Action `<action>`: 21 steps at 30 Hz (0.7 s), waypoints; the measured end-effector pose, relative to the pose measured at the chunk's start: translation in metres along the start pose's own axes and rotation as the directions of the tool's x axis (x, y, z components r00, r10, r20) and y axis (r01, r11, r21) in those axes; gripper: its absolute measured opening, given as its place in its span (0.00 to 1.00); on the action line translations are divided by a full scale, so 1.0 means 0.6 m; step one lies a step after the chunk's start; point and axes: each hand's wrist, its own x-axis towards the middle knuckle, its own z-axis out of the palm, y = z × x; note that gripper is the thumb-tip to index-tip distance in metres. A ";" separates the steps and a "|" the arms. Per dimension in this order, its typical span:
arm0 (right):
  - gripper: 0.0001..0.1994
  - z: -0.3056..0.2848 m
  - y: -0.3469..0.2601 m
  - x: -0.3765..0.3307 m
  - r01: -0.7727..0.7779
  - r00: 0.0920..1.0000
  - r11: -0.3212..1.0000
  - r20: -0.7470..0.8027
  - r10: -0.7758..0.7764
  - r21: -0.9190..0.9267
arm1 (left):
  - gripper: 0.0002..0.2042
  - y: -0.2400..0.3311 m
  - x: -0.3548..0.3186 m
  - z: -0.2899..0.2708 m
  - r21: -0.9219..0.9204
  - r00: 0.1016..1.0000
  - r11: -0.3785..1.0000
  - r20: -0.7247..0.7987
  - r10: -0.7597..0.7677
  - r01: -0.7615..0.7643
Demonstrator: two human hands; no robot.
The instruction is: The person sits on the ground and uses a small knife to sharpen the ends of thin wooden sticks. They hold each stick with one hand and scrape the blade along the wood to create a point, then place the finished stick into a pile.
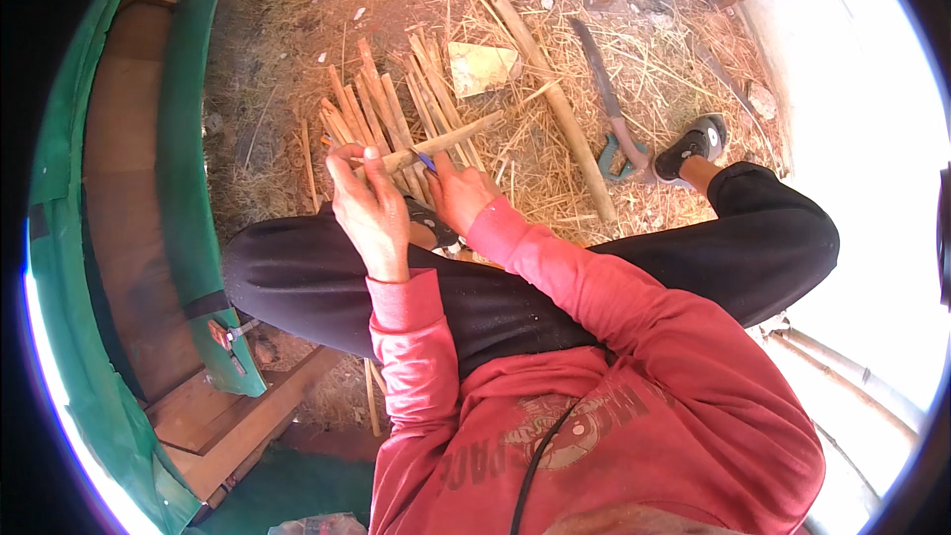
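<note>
My left hand (372, 206) grips the near end of a wooden stick (461, 134), its thumb laid along the top. The stick slants up to the right, above a pile of similar sticks on the ground. My right hand (461, 196) is closed around a slim blue tool (424, 160), whose tip meets the stick. Whether that tool is a pen or a small knife I cannot tell. Several split wooden sticks (371, 104) lie side by side just beyond my hands, partly hidden by them.
A long pole (540, 64) lies across the straw-covered ground. Right of it are a machete (597, 69), a teal handle (612, 160) and my shoe (693, 144). A pale yellowish block (480, 69) sits beyond the sticks. Green sheeting (183, 139) and a wooden beam (258, 421) stand at left.
</note>
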 end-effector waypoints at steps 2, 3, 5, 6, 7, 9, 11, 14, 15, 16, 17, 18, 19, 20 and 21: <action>0.11 -0.018 -0.019 -0.005 0.010 0.996 0.999 0.085 -0.014 0.054 | 0.07 0.005 0.000 -0.004 0.019 1.000 0.999 0.000 0.027 -0.027; 0.11 -0.020 -0.012 -0.005 -0.026 0.995 1.000 0.096 0.026 0.004 | 0.07 0.009 -0.001 -0.001 0.016 1.000 1.000 0.006 0.022 -0.022; 0.12 -0.013 0.018 0.007 -0.097 0.988 0.991 0.113 0.108 -0.096 | 0.07 0.012 -0.001 0.004 0.012 1.000 1.000 0.018 0.012 -0.012; 0.13 0.039 0.099 0.016 -0.179 0.984 0.983 -0.004 0.179 -0.041 | 0.06 0.023 0.005 0.007 -0.019 0.999 1.000 0.044 -0.001 0.002; 0.13 0.038 0.096 0.015 -0.156 0.988 0.987 0.012 0.156 -0.035 | 0.06 0.019 0.006 0.004 -0.011 0.999 0.999 0.022 0.033 -0.033; 0.13 0.016 0.079 0.009 -0.114 0.993 0.993 0.035 0.115 -0.030 | 0.06 0.011 0.004 0.009 -0.006 0.994 0.995 -0.016 0.104 -0.104; 0.13 -0.005 0.033 0.009 -0.089 0.995 0.995 0.038 0.090 -0.039 | 0.06 0.017 0.009 0.013 -0.004 0.995 0.995 -0.008 0.099 -0.099; 0.14 0.020 0.062 0.018 -0.195 0.979 0.981 0.064 0.195 -0.002 | 0.06 0.022 0.008 0.012 -0.012 0.998 0.998 0.017 0.056 -0.056; 0.13 0.040 0.099 0.014 -0.177 0.984 0.984 0.021 0.177 -0.022 | 0.06 0.022 0.007 0.009 -0.010 0.999 1.000 0.029 0.022 -0.022; 0.12 0.050 0.139 0.014 -0.155 0.988 0.987 -0.032 0.154 -0.042 | 0.06 0.020 0.014 0.010 -0.011 0.999 1.000 0.036 -0.001 0.001; 0.11 0.056 0.153 0.022 -0.130 0.989 0.990 -0.081 0.125 -0.059 | 0.07 0.019 0.023 0.010 -0.016 0.999 0.999 0.006 0.050 -0.050; 0.12 0.065 0.143 0.023 -0.048 0.989 0.999 -0.141 0.047 0.001 | 0.08 0.018 0.022 0.014 -0.020 0.996 0.996 -0.019 0.086 -0.086; 0.12 0.060 0.114 0.009 -0.066 0.994 0.997 -0.083 0.068 0.036 | 0.10 0.014 0.011 0.016 -0.024 0.994 0.994 -0.026 0.111 -0.111; 0.12 0.036 0.069 0.006 -0.076 0.997 0.995 -0.026 0.078 0.064 | 0.09 0.018 0.007 0.014 -0.039 0.999 0.998 0.000 0.048 -0.048; 0.13 0.013 0.038 0.009 -0.085 0.996 0.992 0.019 0.084 0.096 | 0.09 0.020 0.008 0.012 -0.036 0.999 0.998 0.005 0.047 -0.046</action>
